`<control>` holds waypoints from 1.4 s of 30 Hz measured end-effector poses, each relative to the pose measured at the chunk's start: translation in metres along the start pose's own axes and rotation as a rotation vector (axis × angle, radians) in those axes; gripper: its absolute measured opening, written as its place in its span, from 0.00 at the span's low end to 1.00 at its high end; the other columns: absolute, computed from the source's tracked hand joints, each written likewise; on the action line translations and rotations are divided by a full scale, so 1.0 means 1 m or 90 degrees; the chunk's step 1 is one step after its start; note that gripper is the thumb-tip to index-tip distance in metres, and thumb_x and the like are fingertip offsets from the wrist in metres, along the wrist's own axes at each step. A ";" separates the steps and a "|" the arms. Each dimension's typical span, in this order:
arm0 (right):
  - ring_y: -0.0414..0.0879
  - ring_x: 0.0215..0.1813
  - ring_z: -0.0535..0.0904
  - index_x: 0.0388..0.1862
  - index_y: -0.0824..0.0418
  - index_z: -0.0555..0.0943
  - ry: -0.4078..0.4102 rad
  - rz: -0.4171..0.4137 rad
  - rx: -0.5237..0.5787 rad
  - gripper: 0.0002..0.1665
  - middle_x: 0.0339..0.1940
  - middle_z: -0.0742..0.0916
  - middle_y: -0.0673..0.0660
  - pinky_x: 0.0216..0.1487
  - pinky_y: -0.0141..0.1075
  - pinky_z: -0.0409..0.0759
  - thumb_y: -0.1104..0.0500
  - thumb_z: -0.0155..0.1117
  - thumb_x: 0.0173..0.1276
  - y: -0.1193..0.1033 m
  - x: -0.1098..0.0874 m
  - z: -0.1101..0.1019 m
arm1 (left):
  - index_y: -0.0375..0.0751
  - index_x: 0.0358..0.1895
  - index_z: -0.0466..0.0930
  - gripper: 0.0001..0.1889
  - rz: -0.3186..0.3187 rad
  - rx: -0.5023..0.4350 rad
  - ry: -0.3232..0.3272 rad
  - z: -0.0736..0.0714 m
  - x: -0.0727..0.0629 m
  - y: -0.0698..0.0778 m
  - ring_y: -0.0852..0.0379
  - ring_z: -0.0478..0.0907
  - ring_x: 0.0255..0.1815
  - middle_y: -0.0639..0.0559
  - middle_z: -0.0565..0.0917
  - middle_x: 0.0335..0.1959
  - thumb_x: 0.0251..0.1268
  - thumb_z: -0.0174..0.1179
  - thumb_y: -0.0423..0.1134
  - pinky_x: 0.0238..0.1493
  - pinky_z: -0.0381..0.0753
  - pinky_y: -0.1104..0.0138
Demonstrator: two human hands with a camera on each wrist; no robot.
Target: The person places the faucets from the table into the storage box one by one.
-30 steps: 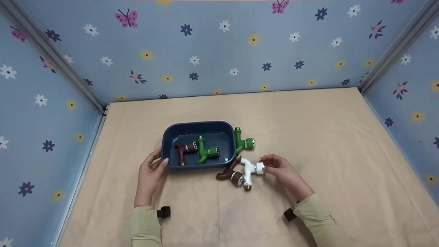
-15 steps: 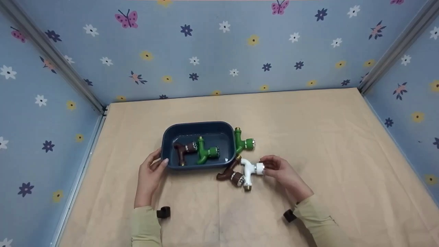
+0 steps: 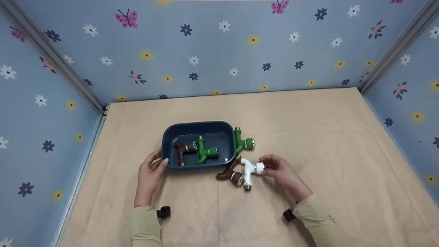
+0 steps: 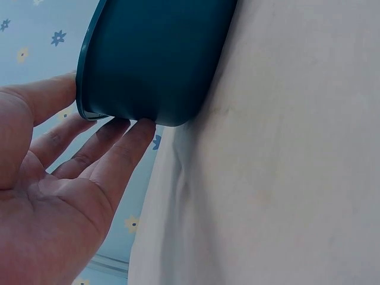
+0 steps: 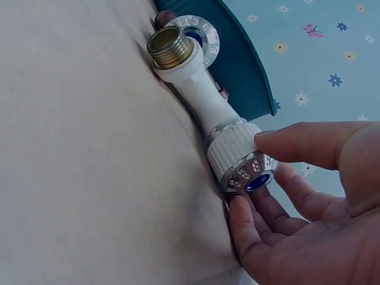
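Currently, the counter point(image 3: 319, 120) carries the blue basin point(image 3: 199, 129), upright, my left hand point(image 3: 150, 176) gripping its near left corner between thumb and fingers. My right hand point(image 3: 285, 174) pinches the white tap point(image 3: 248, 168) by its knob point(image 3: 260, 168); the tap lies outside the basin. I note no visible shift over the last second: in my judgement, work is paused, the tap unlifted.

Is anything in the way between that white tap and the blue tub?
Yes: outside the tub, a brown tap lies between its near right corner and the white tap. The tub's wall also bars a low path; nothing visible blocks the way over the top.
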State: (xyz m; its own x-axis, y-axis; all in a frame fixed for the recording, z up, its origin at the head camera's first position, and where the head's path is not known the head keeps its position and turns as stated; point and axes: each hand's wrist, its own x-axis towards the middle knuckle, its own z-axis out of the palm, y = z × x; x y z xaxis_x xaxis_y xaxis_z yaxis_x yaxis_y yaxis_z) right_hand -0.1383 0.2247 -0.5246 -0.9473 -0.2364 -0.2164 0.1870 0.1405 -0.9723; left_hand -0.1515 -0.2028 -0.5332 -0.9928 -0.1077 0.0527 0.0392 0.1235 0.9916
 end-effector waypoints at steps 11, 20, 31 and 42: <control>0.54 0.55 0.76 0.59 0.73 0.70 0.025 -0.004 0.002 0.29 0.54 0.79 0.66 0.54 0.35 0.77 0.77 0.63 0.56 0.002 0.000 0.001 | 0.28 0.67 0.64 0.27 -0.027 -0.042 -0.012 0.000 -0.005 0.015 0.37 0.71 0.59 0.31 0.70 0.59 0.66 0.58 0.26 0.49 0.78 0.74; 0.57 0.56 0.76 0.59 0.75 0.70 0.037 -0.027 0.023 0.29 0.55 0.78 0.70 0.55 0.34 0.77 0.79 0.63 0.56 0.003 -0.001 0.003 | 0.27 0.66 0.66 0.26 -0.026 -0.041 -0.007 0.001 -0.006 0.017 0.37 0.72 0.57 0.31 0.71 0.59 0.65 0.58 0.25 0.49 0.78 0.74; 0.57 0.57 0.76 0.59 0.75 0.69 0.047 -0.023 0.044 0.29 0.56 0.78 0.67 0.56 0.36 0.77 0.78 0.62 0.57 0.002 -0.002 0.005 | 0.34 0.66 0.68 0.26 -0.005 -0.009 -0.003 0.000 0.001 0.000 0.44 0.75 0.56 0.38 0.73 0.58 0.65 0.61 0.31 0.50 0.78 0.72; 0.55 0.57 0.77 0.60 0.73 0.69 0.032 0.008 0.095 0.29 0.59 0.75 0.67 0.53 0.44 0.79 0.78 0.61 0.59 0.002 -0.003 0.005 | 0.35 0.66 0.68 0.26 -0.008 -0.010 -0.005 -0.001 0.001 0.000 0.45 0.74 0.56 0.39 0.73 0.58 0.65 0.60 0.32 0.50 0.78 0.71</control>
State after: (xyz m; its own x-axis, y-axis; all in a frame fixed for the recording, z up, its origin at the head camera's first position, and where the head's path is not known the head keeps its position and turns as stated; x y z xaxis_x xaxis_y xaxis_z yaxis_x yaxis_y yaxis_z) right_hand -0.1337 0.2206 -0.5268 -0.9557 -0.1863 -0.2277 0.2323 -0.0028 -0.9726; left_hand -0.1520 -0.2040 -0.5334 -0.9941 -0.1009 0.0390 0.0281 0.1075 0.9938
